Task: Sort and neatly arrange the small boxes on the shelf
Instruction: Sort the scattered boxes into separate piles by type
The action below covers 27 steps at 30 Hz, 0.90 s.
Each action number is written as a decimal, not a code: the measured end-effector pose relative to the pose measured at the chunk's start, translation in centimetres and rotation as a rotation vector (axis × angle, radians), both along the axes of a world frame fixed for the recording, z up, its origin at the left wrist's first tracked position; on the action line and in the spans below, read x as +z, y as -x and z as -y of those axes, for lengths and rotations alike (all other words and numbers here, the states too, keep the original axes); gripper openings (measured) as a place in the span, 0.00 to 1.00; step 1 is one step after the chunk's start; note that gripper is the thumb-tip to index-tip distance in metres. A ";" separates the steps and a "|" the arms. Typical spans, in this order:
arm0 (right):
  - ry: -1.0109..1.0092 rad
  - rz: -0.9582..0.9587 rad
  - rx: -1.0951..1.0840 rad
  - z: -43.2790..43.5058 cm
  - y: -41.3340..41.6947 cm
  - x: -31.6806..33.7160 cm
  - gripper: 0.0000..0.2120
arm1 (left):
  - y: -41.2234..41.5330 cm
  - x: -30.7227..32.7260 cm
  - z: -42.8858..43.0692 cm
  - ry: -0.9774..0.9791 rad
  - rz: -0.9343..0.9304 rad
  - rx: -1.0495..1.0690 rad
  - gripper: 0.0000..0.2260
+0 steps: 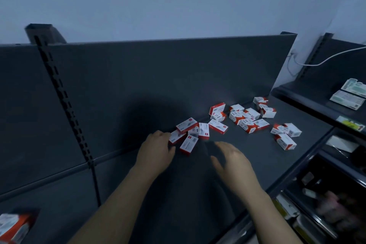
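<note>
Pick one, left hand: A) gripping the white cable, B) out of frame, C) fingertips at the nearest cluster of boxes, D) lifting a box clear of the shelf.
C: the left hand reaches its fingertips to the nearest cluster of boxes, which all lie on the shelf.

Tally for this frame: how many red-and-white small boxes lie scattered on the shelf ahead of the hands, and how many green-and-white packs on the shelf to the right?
Red-and-white small boxes: at least 18 (piles overlap, so the count is inexact)
Green-and-white packs: 2
Total: at least 20
</note>
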State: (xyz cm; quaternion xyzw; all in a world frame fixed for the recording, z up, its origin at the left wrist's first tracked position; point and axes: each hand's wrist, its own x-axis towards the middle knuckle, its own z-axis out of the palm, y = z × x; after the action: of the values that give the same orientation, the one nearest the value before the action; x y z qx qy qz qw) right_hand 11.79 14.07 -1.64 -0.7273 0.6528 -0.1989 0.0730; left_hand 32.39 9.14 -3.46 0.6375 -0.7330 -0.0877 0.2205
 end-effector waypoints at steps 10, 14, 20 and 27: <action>-0.057 0.044 0.144 7.9 2.0 -1.1 0.19 | 2.3 -3.4 5.9 -0.101 0.019 0.088 0.07; 0.001 0.098 0.321 11.3 2.0 -0.8 0.13 | 2.7 -4.2 5.9 -0.119 -0.013 0.142 0.08; -0.099 0.095 0.486 16.8 0.6 -2.8 0.23 | 3.0 -3.8 4.4 -0.113 -0.102 0.222 0.11; -0.091 -0.023 0.575 19.2 -0.1 -4.2 0.16 | 3.4 -3.8 2.5 -0.113 -0.138 0.343 0.14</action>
State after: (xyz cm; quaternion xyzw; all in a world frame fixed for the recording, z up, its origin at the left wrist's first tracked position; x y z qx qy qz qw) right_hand 11.85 -5.11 -5.83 -0.8808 0.4287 -0.1320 0.1515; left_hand 29.01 6.67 -7.22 0.7570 -0.5905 -0.1331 0.2459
